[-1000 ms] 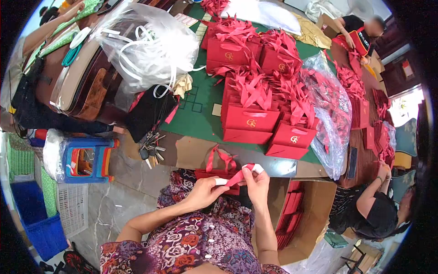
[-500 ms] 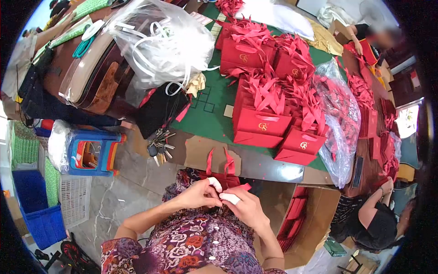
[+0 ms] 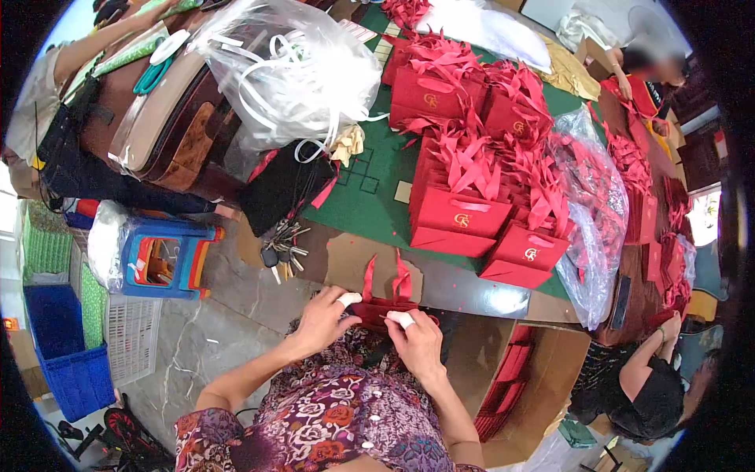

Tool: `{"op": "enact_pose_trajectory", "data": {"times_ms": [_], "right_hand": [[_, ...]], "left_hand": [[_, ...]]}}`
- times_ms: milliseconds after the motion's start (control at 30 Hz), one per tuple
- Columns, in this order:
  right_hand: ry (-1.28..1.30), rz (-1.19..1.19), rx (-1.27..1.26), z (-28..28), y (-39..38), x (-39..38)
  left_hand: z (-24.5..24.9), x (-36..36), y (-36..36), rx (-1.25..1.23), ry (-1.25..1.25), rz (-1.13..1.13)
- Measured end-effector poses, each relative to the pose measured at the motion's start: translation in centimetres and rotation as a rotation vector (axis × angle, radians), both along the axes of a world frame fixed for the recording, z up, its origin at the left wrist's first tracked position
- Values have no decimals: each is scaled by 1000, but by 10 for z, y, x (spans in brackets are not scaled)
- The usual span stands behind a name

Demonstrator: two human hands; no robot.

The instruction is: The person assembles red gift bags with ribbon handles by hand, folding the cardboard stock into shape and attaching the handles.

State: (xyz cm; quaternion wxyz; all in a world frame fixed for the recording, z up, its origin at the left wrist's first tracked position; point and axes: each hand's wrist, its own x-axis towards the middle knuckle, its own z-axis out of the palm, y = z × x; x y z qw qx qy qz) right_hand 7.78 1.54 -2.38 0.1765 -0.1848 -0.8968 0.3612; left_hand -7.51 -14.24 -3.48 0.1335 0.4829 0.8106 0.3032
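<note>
Both the left hand (image 3: 321,321) and right hand (image 3: 418,343) have just parted, flanking the red bag (image 3: 373,310) by the tabletop's (image 3: 373,216) near edge, apparently turning to its body; grip can't be told.

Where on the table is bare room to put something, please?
The green mat is mostly bare between the black pouch and the red bags; the grey edge in front of those bags is too. It is crowded where those bags stand beside the plastic bag.

The bags (image 3: 452,212) are red (gold-lettered), the shirt (image 3: 314,421) purple and floral.
</note>
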Motion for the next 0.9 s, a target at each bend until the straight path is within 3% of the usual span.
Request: {"op": "enact_pose_trajectory", "data": {"times_ms": [167,600,900], "right_hand": [[-5,-73,116,-15,4,-1],[67,-85,95,-24,8,1],[88,-183,-1,-10,13,11]], "left_hand": [[-13,7,4,-43,-2,1],[-25,27,3,-44,67,142],[19,20,27,-36,106,-30]]}}
